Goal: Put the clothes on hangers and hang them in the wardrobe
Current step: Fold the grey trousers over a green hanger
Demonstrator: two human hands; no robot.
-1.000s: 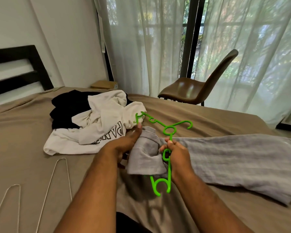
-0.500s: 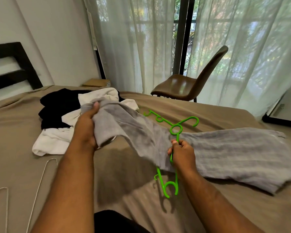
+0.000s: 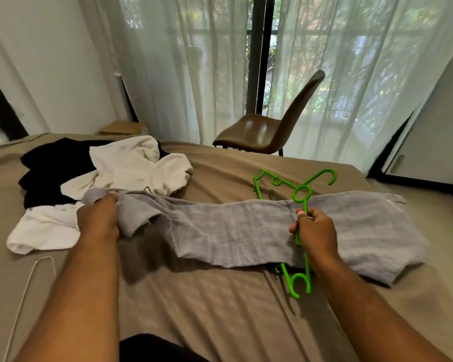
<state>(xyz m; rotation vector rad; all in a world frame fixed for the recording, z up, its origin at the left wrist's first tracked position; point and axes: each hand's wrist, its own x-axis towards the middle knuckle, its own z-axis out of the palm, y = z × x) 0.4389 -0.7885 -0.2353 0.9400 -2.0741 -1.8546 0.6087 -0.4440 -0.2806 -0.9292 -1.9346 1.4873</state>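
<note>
A grey garment (image 3: 233, 231) stretches across the brown bed (image 3: 220, 309), threaded through a green plastic hanger (image 3: 301, 197). My left hand (image 3: 98, 220) grips the garment's left end, lifted a little off the bed. My right hand (image 3: 315, 229) holds the hanger's bar together with the cloth near the middle. The hanger's hook points toward the far right; its lower end sticks out below the cloth. A white sweatshirt (image 3: 131, 173) and a black garment (image 3: 53, 168) lie piled at the left.
A wire hanger (image 3: 29, 283) lies at the bed's front left. A brown chair (image 3: 272, 126) stands beyond the bed before sheer curtains. A cardboard box (image 3: 124, 128) sits on the floor by the wall. A black headboard is at the far left.
My left hand pulled the grey garment's end leftward and then lower, stretching the cloth out through the hanger. My right hand kept its hold on the hanger.
</note>
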